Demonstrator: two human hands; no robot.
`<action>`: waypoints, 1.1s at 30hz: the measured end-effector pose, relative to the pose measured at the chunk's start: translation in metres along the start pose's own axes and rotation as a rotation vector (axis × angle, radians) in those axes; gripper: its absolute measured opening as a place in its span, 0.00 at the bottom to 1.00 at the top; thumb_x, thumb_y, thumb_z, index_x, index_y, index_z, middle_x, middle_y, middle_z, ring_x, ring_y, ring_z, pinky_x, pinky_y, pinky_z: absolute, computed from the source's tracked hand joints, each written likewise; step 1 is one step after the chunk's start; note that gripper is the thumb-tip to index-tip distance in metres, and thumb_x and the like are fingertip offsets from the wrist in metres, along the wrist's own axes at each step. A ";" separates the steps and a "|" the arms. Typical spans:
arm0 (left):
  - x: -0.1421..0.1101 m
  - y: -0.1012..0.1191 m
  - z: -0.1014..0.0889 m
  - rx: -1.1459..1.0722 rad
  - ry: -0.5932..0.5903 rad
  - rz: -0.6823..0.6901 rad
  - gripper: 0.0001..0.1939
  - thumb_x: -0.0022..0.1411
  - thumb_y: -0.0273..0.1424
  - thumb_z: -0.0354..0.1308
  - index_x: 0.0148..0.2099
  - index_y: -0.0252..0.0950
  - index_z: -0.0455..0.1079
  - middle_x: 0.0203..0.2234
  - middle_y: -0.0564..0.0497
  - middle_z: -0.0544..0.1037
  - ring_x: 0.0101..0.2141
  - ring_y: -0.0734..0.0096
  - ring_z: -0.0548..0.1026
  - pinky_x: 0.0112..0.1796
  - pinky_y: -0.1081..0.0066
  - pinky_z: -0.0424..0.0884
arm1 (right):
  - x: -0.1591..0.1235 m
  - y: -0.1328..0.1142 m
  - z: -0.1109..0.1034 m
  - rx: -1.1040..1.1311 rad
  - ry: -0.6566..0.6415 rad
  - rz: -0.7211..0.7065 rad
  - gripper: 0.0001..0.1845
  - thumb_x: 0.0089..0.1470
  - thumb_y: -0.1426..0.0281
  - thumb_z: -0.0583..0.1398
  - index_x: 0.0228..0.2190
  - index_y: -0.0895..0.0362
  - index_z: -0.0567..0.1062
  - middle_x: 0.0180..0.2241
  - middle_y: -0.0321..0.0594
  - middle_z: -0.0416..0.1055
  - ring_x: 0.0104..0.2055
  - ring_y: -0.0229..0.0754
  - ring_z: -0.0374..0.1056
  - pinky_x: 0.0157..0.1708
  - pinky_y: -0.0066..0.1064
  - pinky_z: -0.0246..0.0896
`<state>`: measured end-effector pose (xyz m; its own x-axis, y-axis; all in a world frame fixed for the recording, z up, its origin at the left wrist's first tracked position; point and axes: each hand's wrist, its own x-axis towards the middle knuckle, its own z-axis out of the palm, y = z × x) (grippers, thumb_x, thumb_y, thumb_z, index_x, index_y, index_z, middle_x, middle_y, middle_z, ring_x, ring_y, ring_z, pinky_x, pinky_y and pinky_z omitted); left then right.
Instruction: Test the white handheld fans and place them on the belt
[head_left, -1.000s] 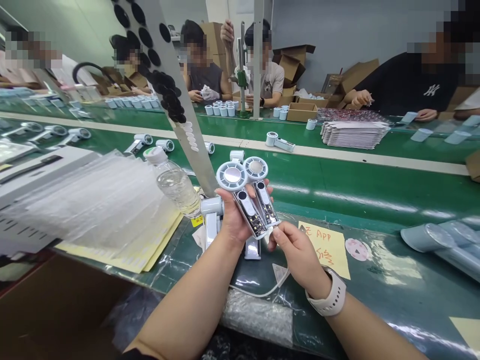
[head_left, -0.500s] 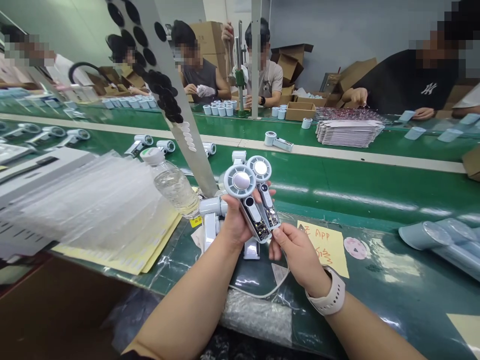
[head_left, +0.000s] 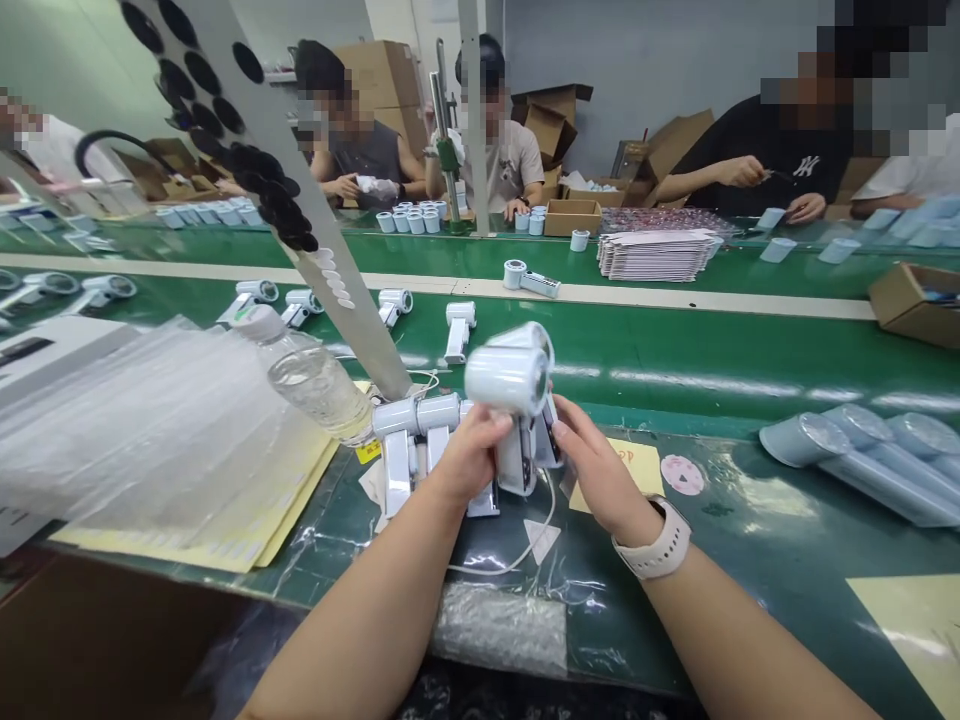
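Observation:
Two pale blue handheld fans are held up together over the bench. My left hand (head_left: 474, 452) is closed round the nearer fan (head_left: 504, 380), its thumb on the handle just under the round head. Partly hidden behind it is the second fan (head_left: 540, 338), slightly blurred. My right hand (head_left: 592, 465), with a white watch strap at the wrist, has its fingers on the handles from the right side. More fans (head_left: 437, 412) lie side by side on the bench just left of my left hand. Below the held fans a white cable (head_left: 517, 562) curves across the bench.
A slanted metal post (head_left: 360, 320) with black discs rises at left, beside a water bottle (head_left: 307, 380) and plastic bags (head_left: 172, 430). Several fans, such as one fan (head_left: 459, 325), sit on the green conveyor (head_left: 675, 350). Blue fan parts (head_left: 855, 450) lie right. Co-workers sit opposite.
Both fans have turned, so their round housings now show instead of the open circuit boards. My right hand has moved up the handles. The view has swung right; another fan now shows on the conveyor.

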<state>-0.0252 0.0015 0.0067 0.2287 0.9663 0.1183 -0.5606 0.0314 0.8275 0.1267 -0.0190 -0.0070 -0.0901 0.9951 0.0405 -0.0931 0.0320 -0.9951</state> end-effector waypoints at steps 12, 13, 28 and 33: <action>0.015 0.002 -0.001 -0.093 0.272 -0.067 0.23 0.59 0.53 0.59 0.36 0.36 0.73 0.29 0.50 0.78 0.32 0.68 0.76 0.38 0.65 0.74 | 0.004 -0.013 -0.009 0.132 0.069 0.050 0.21 0.43 0.64 0.71 0.37 0.53 0.70 0.31 0.32 0.66 0.32 0.40 0.64 0.34 0.34 0.63; 0.014 0.004 0.002 -0.122 0.252 -0.102 0.23 0.61 0.53 0.58 0.35 0.35 0.72 0.28 0.50 0.77 0.30 0.69 0.75 0.37 0.65 0.74 | 0.004 -0.012 -0.008 0.169 0.068 0.059 0.20 0.44 0.64 0.70 0.38 0.53 0.70 0.33 0.33 0.68 0.33 0.40 0.64 0.35 0.34 0.64; 0.002 0.005 0.009 -0.094 0.007 -0.097 0.24 0.49 0.28 0.69 0.47 0.41 0.64 0.33 0.56 0.72 0.30 0.71 0.73 0.27 0.70 0.73 | -0.002 -0.022 -0.010 0.255 -0.100 0.062 0.19 0.50 0.60 0.67 0.42 0.51 0.71 0.39 0.40 0.71 0.35 0.42 0.69 0.35 0.38 0.71; 0.002 0.005 0.007 -0.117 0.004 -0.109 0.27 0.48 0.30 0.70 0.50 0.41 0.65 0.34 0.55 0.73 0.31 0.70 0.74 0.30 0.67 0.74 | -0.001 -0.019 -0.011 0.306 -0.113 0.095 0.19 0.50 0.59 0.66 0.42 0.52 0.71 0.42 0.42 0.72 0.37 0.43 0.70 0.37 0.39 0.72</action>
<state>-0.0220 0.0020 0.0151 0.2900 0.9566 0.0288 -0.6215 0.1654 0.7657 0.1392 -0.0192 0.0113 -0.2202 0.9751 -0.0246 -0.3710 -0.1070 -0.9225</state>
